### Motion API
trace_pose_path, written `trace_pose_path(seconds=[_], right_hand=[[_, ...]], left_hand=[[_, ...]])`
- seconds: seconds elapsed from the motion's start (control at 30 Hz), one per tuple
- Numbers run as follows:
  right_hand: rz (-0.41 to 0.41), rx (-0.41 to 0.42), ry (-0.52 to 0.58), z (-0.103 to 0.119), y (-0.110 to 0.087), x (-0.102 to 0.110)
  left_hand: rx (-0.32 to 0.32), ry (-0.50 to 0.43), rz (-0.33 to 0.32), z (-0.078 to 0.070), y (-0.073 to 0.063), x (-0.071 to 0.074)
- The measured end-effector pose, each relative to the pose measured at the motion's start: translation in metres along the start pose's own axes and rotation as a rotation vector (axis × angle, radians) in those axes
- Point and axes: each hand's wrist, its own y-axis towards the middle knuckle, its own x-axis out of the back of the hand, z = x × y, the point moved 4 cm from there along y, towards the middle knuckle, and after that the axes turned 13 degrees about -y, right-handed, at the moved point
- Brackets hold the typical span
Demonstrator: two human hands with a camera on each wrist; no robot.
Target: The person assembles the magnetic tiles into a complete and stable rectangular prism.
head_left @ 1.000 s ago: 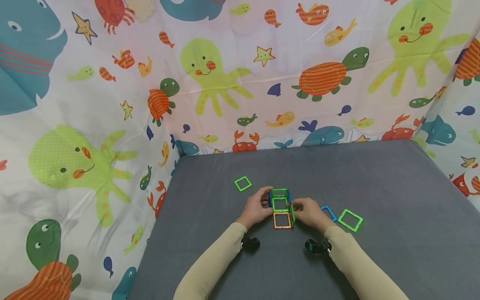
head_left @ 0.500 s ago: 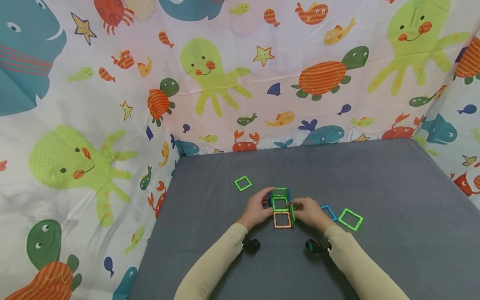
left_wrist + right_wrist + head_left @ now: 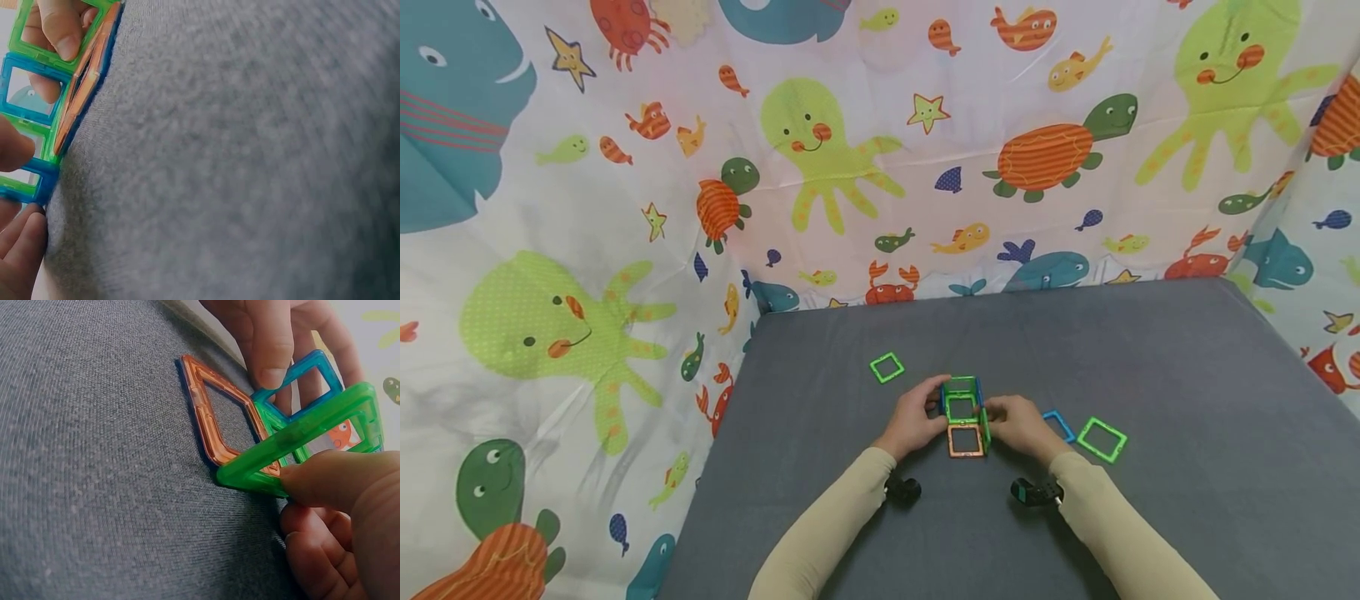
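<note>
Grey table (image 3: 842, 467): right hand (image 3: 1012, 423) pinches the upright green plastic square (image 3: 294, 436) at 3 o'clock of the flat orange plastic square (image 3: 204, 422); left hand (image 3: 913, 417) pinches the blue plastic square (image 3: 305, 366) toward 11 o'clock.

a white cloth (image 3: 868, 104) printed with green octopuses (image 3: 805, 108), orange-shelled turtles (image 3: 1045, 158), fish (image 3: 966, 238) and red crabs (image 3: 890, 293) hangs behind and along both sides of a woven-looking grey table (image 3: 1150, 358). the light is soft, and the cloth looks faintly pink at the back.

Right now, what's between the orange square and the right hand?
In the head view, a green square stands between the orange square and right hand.
</note>
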Motion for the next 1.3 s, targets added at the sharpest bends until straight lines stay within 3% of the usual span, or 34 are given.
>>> trace_pose_path(seconds=[0.17,0.33,0.47,0.63,0.77,0.97,1.13,1.3], right_hand=[[0.004,-0.005,0.007,0.000,-0.002,-0.001],[0.005,-0.001,0.016,-0.001,-0.001,-0.001],[0.008,-0.005,0.009,-0.001,-0.001,-0.001],[0.006,-0.017,0.000,-0.001,-0.001,-0.001],[-0.004,-0.015,-0.001,-0.002,0.000,-0.002],[-0.001,-0.015,0.007,-0.002,0.000,-0.002],[0.003,-0.013,0.013,-0.002,-0.001,-0.002],[0.009,-0.015,0.016,-0.002,0.000,-0.002]], left_hand=[[0.002,-0.018,-0.008,0.001,0.000,0.003],[-0.029,0.006,-0.115,0.002,0.004,0.020],[-0.045,0.114,-0.189,0.001,0.011,0.039],[-0.032,0.314,-0.220,0.006,0.021,0.060],[0.043,0.444,-0.191,0.017,0.029,0.071],[0.200,0.521,-0.108,0.025,0.039,0.079],[0.265,0.597,-0.038,0.032,0.047,0.079],[0.322,0.668,0.036,0.028,0.049,0.078]])
